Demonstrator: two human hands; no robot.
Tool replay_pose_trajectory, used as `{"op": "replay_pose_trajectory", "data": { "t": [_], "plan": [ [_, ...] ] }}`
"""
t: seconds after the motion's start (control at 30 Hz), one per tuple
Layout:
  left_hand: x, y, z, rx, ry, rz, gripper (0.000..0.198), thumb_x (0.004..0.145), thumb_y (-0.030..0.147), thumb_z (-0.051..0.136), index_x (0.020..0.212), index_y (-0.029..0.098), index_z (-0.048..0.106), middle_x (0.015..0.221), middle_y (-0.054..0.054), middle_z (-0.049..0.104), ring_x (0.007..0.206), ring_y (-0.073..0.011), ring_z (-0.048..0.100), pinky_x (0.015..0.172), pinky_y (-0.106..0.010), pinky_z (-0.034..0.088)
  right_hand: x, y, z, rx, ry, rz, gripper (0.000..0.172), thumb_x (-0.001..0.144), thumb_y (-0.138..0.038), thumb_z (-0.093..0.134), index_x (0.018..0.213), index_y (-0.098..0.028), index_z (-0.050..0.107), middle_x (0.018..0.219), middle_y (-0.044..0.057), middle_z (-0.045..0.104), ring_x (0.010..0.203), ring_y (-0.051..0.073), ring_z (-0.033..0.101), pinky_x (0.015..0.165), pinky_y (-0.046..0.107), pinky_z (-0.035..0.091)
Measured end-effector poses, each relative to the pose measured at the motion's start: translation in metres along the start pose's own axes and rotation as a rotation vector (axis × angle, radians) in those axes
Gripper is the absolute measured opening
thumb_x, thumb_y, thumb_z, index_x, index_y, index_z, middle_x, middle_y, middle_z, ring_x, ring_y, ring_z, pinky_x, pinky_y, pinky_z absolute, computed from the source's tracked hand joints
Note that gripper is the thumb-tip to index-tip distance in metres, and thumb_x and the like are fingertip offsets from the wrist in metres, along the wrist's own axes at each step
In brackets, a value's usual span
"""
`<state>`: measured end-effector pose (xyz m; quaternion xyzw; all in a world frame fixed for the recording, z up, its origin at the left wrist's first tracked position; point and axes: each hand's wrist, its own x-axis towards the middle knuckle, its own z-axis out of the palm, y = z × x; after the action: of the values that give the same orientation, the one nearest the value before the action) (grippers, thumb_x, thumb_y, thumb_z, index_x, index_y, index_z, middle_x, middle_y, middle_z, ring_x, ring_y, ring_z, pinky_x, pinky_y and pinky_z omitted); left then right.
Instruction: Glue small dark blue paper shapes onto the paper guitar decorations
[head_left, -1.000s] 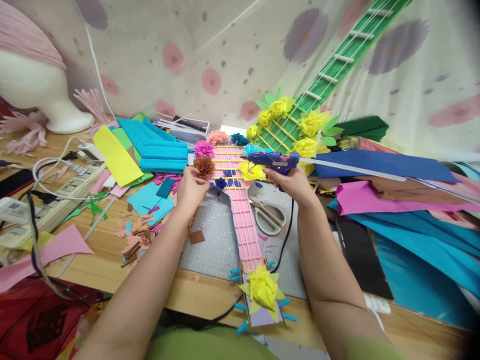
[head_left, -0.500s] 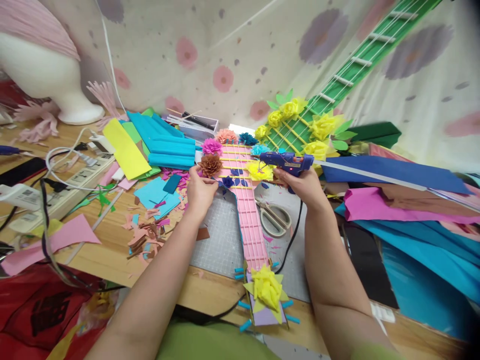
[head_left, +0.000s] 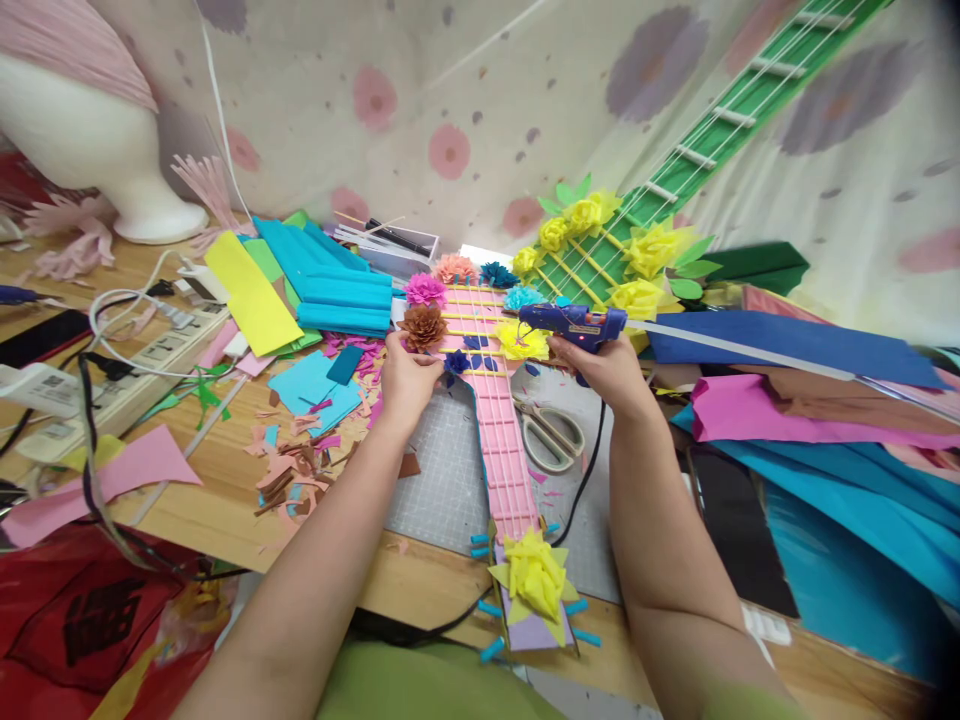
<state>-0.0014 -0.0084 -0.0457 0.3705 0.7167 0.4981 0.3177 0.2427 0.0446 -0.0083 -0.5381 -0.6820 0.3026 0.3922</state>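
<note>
My right hand [head_left: 611, 375] is wrapped around a dark blue glue gun [head_left: 574, 322], which has a long white glue stick [head_left: 739, 345] out of its back. Its nozzle points left, over the yellow paper flower [head_left: 521, 340] on a pink craft guitar [head_left: 501, 430]. With fingers closed, my left hand [head_left: 407, 392] grips the left edge of the guitar's body, below the brown paper flower [head_left: 423, 328]. A small dark blue flower [head_left: 455, 362] sits by those fingertips. At the headstock is a larger yellow flower [head_left: 536, 578]. The underside of the guitar is hidden.
Scissors [head_left: 553, 438] lie on the grey cutting mat [head_left: 439, 470]. Behind stands a green craft guitar [head_left: 660, 190] with yellow flowers. Paper scraps [head_left: 300, 460] and a power strip [head_left: 150, 365] are on the left; coloured paper sheets [head_left: 787, 340] are on the right.
My left hand has shifted slightly right along the guitar's edge, closer to the small dark blue flower. The glue gun and my right hand have barely moved.
</note>
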Motion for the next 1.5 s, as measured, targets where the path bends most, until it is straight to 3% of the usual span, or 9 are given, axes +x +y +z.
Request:
{"op": "replay_pose_trajectory", "data": {
  "t": [0.2, 0.47, 0.87, 1.03, 1.17, 1.27, 1.33, 1.43, 1.5],
  "plan": [
    [0.002, -0.002, 0.004, -0.16, -0.032, -0.068, 0.059, 0.071, 0.008, 0.068, 0.122, 0.019, 0.039, 0.082, -0.002, 0.068, 0.065, -0.0169, 0.07, 0.057, -0.028, 0.058, 0.0, 0.0, 0.0, 0.008, -0.004, 0.004, 0.038, 0.068, -0.057, 0.072, 0.062, -0.021, 0.06, 0.05, 0.0, 0.054, 0.045, 0.013, 0.046, 0.045, 0.029, 0.037],
    [-0.007, 0.008, 0.004, -0.311, -0.037, -0.166, 0.035, 0.091, 0.021, 0.046, 0.124, 0.019, 0.033, 0.082, -0.005, 0.07, 0.058, -0.0152, 0.069, 0.054, -0.028, 0.058, 0.0, 0.001, 0.0, 0.019, 0.003, 0.01, 0.037, 0.067, -0.055, 0.073, 0.065, -0.021, 0.06, 0.054, 0.0, 0.056, 0.047, 0.013, 0.047, 0.044, 0.028, 0.038],
    [-0.007, 0.02, 0.005, -0.349, -0.07, -0.242, 0.035, 0.094, 0.027, 0.038, 0.127, 0.021, 0.029, 0.075, -0.001, 0.067, 0.061, -0.0178, 0.07, 0.057, -0.033, 0.059, -0.002, -0.008, 0.0, 0.04, -0.006, -0.001, 0.032, 0.067, -0.05, 0.073, 0.063, -0.022, 0.059, 0.051, 0.0, 0.053, 0.045, 0.012, 0.044, 0.041, 0.027, 0.037],
    [-0.009, 0.019, 0.0, -0.368, -0.057, -0.193, 0.038, 0.093, 0.028, 0.038, 0.129, 0.02, 0.026, 0.074, -0.001, 0.067, 0.058, -0.0157, 0.068, 0.056, -0.027, 0.056, -0.002, -0.008, -0.002, 0.046, 0.0, -0.005, 0.032, 0.067, -0.05, 0.072, 0.064, -0.021, 0.059, 0.051, 0.0, 0.053, 0.046, 0.012, 0.044, 0.044, 0.028, 0.037],
    [-0.006, 0.026, -0.011, -0.376, 0.026, -0.014, 0.039, 0.092, 0.031, 0.042, 0.128, 0.022, 0.03, 0.08, -0.001, 0.069, 0.063, -0.0143, 0.069, 0.059, -0.024, 0.054, -0.001, -0.007, -0.004, 0.038, 0.016, -0.009, 0.033, 0.066, -0.051, 0.072, 0.064, -0.02, 0.059, 0.053, -0.001, 0.055, 0.048, 0.012, 0.045, 0.046, 0.027, 0.037],
    [0.003, 0.038, -0.019, -0.258, 0.075, 0.174, 0.034, 0.087, 0.03, 0.052, 0.119, 0.024, 0.043, 0.085, -0.001, 0.069, 0.072, -0.0139, 0.069, 0.067, -0.024, 0.053, 0.0, -0.007, -0.007, -0.009, -0.051, 0.078, 0.037, 0.065, -0.053, 0.072, 0.063, -0.019, 0.059, 0.05, 0.0, 0.054, 0.044, 0.011, 0.044, 0.042, 0.026, 0.034],
    [0.012, 0.048, -0.021, -0.05, 0.045, 0.289, 0.027, 0.081, 0.025, 0.059, 0.107, 0.022, 0.053, 0.084, 0.0, 0.069, 0.079, -0.0152, 0.068, 0.075, -0.026, 0.052, 0.001, -0.008, -0.008, -0.026, -0.098, 0.132, 0.038, 0.064, -0.053, 0.072, 0.064, -0.018, 0.06, 0.051, 0.0, 0.055, 0.043, 0.01, 0.045, 0.041, 0.026, 0.034],
    [0.025, 0.061, -0.016, 0.346, -0.081, 0.375, 0.019, 0.077, 0.02, 0.062, 0.096, 0.021, 0.06, 0.088, -0.002, 0.071, 0.088, -0.0196, 0.067, 0.083, -0.031, 0.05, 0.001, -0.009, -0.008, -0.02, -0.114, 0.169, 0.039, 0.063, -0.053, 0.072, 0.066, -0.017, 0.061, 0.053, 0.001, 0.056, 0.044, 0.01, 0.046, 0.041, 0.025, 0.035],
    [0.031, 0.069, -0.008, 0.575, -0.153, 0.405, 0.023, 0.077, 0.018, 0.061, 0.1, 0.021, 0.062, 0.095, -0.004, 0.072, 0.097, -0.0231, 0.066, 0.086, -0.034, 0.049, 0.001, -0.011, -0.008, -0.012, -0.111, 0.176, 0.039, 0.062, -0.054, 0.072, 0.065, -0.016, 0.06, 0.051, 0.0, 0.055, 0.043, 0.01, 0.046, 0.042, 0.025, 0.034]
  ]
}}
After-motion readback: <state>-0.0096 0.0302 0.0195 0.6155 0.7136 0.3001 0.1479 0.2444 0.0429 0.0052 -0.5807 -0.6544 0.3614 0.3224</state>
